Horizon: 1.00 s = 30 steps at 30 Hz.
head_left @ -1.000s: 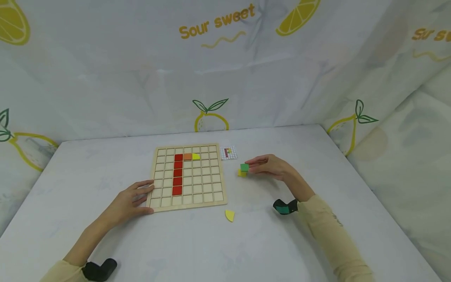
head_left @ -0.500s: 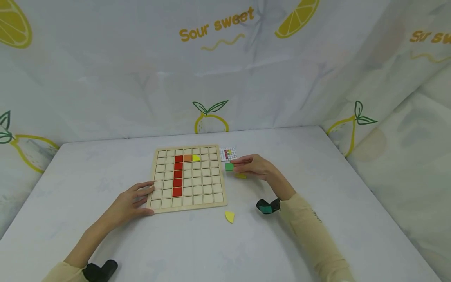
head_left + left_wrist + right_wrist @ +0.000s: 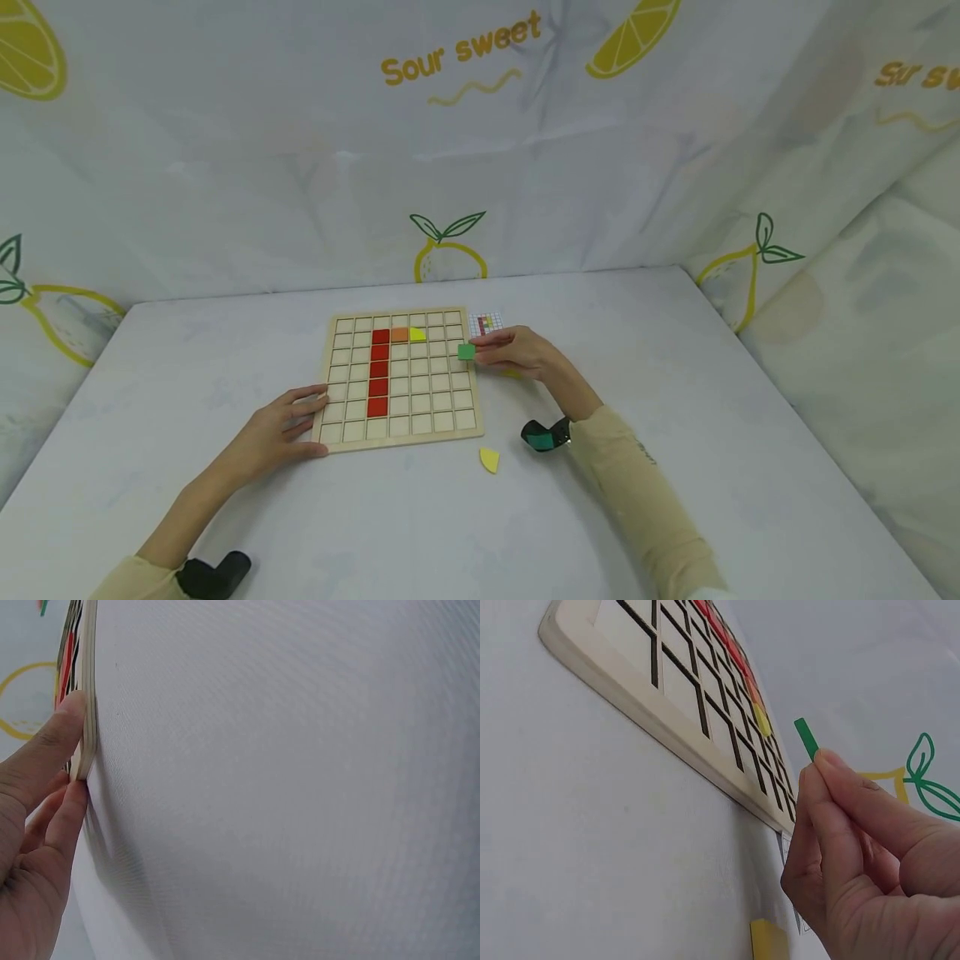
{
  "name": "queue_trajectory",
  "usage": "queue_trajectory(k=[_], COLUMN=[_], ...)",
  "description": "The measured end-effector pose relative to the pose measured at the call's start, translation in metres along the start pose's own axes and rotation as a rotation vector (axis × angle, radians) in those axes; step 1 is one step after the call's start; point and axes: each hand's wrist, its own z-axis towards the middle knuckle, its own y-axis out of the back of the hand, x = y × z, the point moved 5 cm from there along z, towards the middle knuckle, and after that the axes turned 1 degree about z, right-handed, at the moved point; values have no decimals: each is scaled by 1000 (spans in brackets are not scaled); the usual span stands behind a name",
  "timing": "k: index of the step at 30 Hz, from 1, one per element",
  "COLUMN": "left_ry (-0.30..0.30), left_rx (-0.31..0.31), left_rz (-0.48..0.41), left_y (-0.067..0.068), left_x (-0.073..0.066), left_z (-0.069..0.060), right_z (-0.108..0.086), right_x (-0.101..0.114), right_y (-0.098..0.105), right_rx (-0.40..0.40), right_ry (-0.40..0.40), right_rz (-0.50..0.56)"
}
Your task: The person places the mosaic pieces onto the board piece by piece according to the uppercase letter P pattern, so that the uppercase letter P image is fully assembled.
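My right hand (image 3: 517, 350) pinches a green square tile (image 3: 467, 352) between thumb and fingertips, over the right edge of the wooden grid board (image 3: 397, 443). Seen edge-on in the right wrist view, the same green tile (image 3: 806, 739) is held up off the board. My left hand (image 3: 273, 429) rests against the board's near left corner with thumb and fingers spread. A column of several red tiles (image 3: 378, 368) lies in the grid. At its top, an orange tile (image 3: 400, 334) and a yellow tile (image 3: 417, 334) continue to the right.
A small printed pattern card (image 3: 486, 322) lies beside the board's far right corner, partly behind my right hand. A yellow quarter-round tile (image 3: 489, 460) sits near the board's front right corner. More yellow (image 3: 769, 941) shows on the table under my right hand.
My right hand has carried the green tile leftward from above the yellow pieces to the board's right edge. The left hand stays where it was.
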Motion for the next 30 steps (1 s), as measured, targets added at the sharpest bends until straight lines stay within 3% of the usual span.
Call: queue_trajectory(k=[8,30], left_ry=[-3,27], left_rx=[-1,-1], left_rz=[7,8], left_y=[0,-1], left_x=[0,4], left_z=[0,1], right_z=[8,21], right_x=[2,6], right_y=[-13,-45], right_rx=[10,50], right_ry=[-1,21], right_rz=[41,33])
